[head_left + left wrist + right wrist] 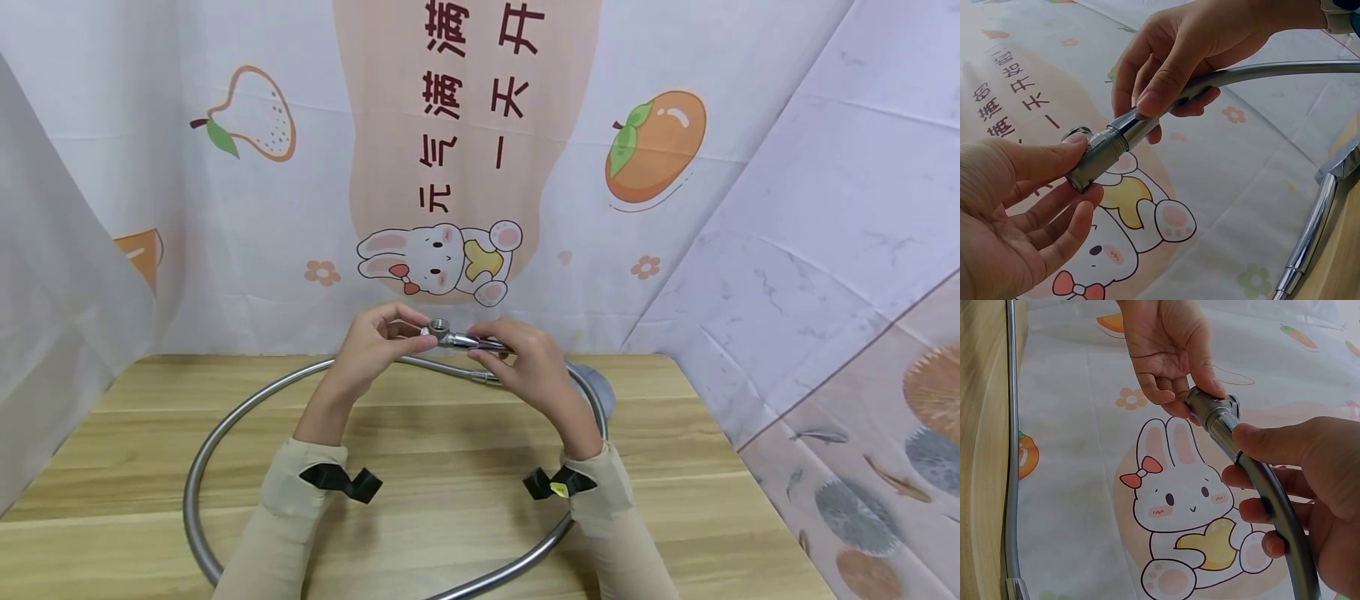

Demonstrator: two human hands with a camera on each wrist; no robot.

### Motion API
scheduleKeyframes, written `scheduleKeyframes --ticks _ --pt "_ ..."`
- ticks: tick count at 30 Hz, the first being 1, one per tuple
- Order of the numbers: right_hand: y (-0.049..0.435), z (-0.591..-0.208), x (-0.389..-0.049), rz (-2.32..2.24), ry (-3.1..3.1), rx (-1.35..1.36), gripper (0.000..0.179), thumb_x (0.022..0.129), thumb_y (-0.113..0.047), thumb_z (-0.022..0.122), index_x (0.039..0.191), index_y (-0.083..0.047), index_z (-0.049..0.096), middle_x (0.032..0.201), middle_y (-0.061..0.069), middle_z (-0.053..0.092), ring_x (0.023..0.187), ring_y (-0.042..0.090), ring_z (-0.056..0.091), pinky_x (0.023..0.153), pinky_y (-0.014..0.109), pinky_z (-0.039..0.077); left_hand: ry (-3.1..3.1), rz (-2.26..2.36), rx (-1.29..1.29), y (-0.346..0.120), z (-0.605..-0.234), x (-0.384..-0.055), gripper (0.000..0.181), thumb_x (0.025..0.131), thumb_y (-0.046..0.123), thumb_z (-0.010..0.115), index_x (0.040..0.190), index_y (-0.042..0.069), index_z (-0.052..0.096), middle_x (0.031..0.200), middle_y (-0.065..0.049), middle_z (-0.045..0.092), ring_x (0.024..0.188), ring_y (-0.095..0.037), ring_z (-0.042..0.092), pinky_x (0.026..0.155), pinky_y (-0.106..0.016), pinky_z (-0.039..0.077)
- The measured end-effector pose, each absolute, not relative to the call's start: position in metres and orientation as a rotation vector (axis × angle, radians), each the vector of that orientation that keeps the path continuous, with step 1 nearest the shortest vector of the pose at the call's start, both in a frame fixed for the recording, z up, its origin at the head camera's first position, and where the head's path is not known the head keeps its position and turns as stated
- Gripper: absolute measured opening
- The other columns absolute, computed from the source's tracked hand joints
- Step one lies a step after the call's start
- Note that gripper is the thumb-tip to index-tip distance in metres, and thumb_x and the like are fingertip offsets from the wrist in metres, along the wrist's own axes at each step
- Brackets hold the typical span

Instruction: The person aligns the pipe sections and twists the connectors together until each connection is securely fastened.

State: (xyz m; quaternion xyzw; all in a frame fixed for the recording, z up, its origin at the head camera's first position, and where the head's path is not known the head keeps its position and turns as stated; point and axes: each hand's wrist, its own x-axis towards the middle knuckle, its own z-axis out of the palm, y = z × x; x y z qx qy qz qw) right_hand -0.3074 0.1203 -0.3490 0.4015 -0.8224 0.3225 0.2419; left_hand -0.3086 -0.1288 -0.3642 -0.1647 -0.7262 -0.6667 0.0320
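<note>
My left hand [363, 346] pinches a metal tee fitting [439, 328] between thumb and fingers, raised above the back of the table. One round threaded opening of the fitting faces up in the head view. My right hand [536, 367] grips the chrome end nut [1227, 436] of a flexible metal shower hose [197, 475]. That nut meets the fitting end to end, in line with it; how far they are screwed together cannot be seen. In the right wrist view the hose bends down past my right fingers [1254, 510].
The hose loops widely over the wooden table [450, 467], passing under both forearms. Behind my right hand lies a shower head [606, 390], its chrome handle [1307, 234] joined to the hose. A printed cloth [262, 250] hangs along the table's back edge.
</note>
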Motion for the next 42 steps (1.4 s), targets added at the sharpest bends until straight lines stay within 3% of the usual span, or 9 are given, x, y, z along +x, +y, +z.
scheduleKeyframes --ticks 13,32,42 --pt "0.1211 -0.3481 -0.3060 0.892 -2.210 1.153 0.024 0.086 -0.012 0.082 0.110 -0.010 0.077 0.101 0.004 0.078 0.078 0.011 0.066 0.065 0.024 0.057 -2.247 -2.101 -0.487 -0.1301 -0.3632 -0.3071 0.024 0.090 0.011 0.079 0.108 0.000 0.067 0.094 0.002 0.071 0.085 -0.016 0.070 0.079 -0.027 0.059" --pt "0.1209 -0.3473 -0.3056 0.861 -2.243 1.132 0.020 0.089 -0.013 0.079 0.109 -0.010 0.078 0.103 0.005 0.078 0.086 0.013 0.071 0.067 0.023 0.057 -2.257 -2.074 -0.505 -0.1284 -0.3626 -0.3069 0.026 0.088 0.006 0.079 0.110 -0.002 0.066 0.096 0.004 0.070 0.087 -0.015 0.068 0.076 -0.025 0.057" --pt "0.1213 -0.3485 -0.3065 0.860 -2.273 1.115 0.020 0.090 -0.015 0.079 0.109 -0.009 0.077 0.100 0.004 0.077 0.075 0.009 0.065 0.065 0.023 0.054 -2.275 -2.066 -0.497 -0.1288 -0.3641 -0.3086 0.028 0.087 0.005 0.081 0.110 -0.001 0.067 0.099 0.001 0.069 0.091 -0.017 0.068 0.082 -0.034 0.060"
